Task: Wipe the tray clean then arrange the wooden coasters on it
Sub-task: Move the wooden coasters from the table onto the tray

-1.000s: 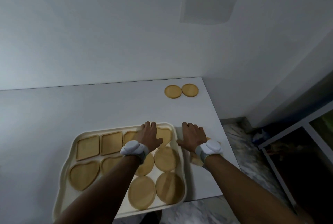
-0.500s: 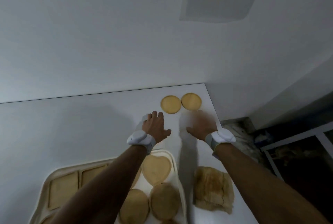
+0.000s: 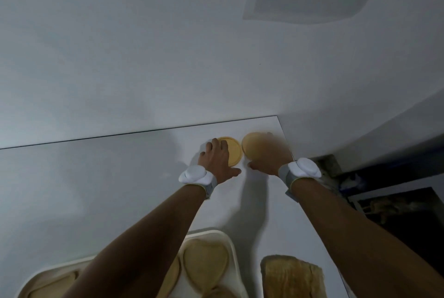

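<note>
Looking like a plain room in a home, though hard telling for sure. Showing a white table (image 3: pixel 96 189) pushed flush against a bare white wall (image 3: pixel 144 57), its far right corner meeting a gap. Showing, beyond the table's right edge, a patch of mottled stone floor (image 3: pixel 329 165) and a dark opening with a white frame (image 3: pixel 384 192). Lying on the table near its front edge, a cream tray (image 3: pixel 230 245) of wooden coasters (image 3: pixel 205 266), with a folded tan cloth (image 3: pixel 290 278) just right of it: household things, nothing industrial.
</note>
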Demonstrator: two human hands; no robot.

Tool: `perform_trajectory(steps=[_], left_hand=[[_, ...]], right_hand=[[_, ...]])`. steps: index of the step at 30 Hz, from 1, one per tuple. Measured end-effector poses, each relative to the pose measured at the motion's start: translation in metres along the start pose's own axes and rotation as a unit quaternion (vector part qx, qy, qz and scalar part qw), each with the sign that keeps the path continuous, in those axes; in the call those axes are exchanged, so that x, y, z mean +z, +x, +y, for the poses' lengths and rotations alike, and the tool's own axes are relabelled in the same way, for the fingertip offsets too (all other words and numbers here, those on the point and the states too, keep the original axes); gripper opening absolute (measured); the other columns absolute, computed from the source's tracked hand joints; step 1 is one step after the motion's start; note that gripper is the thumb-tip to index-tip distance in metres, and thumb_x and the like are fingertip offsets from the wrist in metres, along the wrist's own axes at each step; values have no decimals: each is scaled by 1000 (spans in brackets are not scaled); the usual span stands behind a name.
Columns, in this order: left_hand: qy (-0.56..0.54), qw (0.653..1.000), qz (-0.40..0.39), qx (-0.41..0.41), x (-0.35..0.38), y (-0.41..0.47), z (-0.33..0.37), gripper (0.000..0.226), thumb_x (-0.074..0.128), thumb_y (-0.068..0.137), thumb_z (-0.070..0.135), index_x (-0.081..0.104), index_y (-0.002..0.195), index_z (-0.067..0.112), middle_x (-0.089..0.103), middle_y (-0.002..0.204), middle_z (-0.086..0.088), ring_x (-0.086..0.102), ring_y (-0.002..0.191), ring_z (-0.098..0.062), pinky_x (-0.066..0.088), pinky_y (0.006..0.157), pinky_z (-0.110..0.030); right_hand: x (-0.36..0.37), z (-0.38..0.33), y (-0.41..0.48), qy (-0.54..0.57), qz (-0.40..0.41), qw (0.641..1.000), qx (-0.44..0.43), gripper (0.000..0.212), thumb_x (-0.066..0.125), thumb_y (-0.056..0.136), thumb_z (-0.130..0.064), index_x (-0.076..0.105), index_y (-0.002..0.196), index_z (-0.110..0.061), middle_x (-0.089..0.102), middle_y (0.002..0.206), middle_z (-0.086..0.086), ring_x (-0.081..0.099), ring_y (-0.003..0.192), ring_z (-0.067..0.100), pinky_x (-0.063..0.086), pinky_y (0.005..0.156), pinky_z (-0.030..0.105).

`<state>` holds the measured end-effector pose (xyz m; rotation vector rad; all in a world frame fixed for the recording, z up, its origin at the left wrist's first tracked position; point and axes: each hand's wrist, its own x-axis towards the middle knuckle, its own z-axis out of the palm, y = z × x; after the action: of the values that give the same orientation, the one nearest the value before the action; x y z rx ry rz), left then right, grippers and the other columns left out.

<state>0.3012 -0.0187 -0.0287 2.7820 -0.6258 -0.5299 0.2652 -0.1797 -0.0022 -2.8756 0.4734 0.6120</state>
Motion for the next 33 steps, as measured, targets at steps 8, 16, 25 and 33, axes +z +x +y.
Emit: perform_trajectory(steps=[8, 16, 25, 33], left_hand=[[1, 1000, 7, 0, 6, 17, 3, 93, 75, 69, 55, 36, 138, 6, 40, 135, -15, 43, 124, -35, 46, 94, -45], [-4, 1000, -8, 9, 3, 17, 1, 94, 74, 75, 44, 27, 145, 4, 38, 141, -18, 40, 129, -35, 44, 99, -44], [-11, 1000, -9, 1, -6, -10, -4, 96, 74, 76, 42, 22, 147, 5, 38, 142, -17, 39, 131, -36, 42, 104, -43], [-12, 1000, 7, -23, -23, -62, -13, 92, 75, 74, 44, 27, 144, 7, 41, 139, -15, 42, 129, -35, 43, 105, -43]], right_hand=[[-1, -4, 8, 10, -6, 1000, 8, 81, 72, 77, -47, 37, 138, -7, 35, 144, 13, 41, 129, 36, 36, 103, 44], [-5, -10, 7, -3, 15, 999, 28, 70, 72, 82, -36, 38, 137, -7, 45, 137, 15, 46, 125, 35, 36, 102, 40], [2, -18, -13, -3, 37, 999, 25, 72, 74, 75, -40, 41, 130, -8, 52, 128, 15, 51, 117, 35, 39, 97, 40], [2, -32, -57, 1, 37, 999, 6, 76, 76, 71, -41, 40, 130, -9, 52, 127, 15, 51, 116, 35, 39, 96, 41]])
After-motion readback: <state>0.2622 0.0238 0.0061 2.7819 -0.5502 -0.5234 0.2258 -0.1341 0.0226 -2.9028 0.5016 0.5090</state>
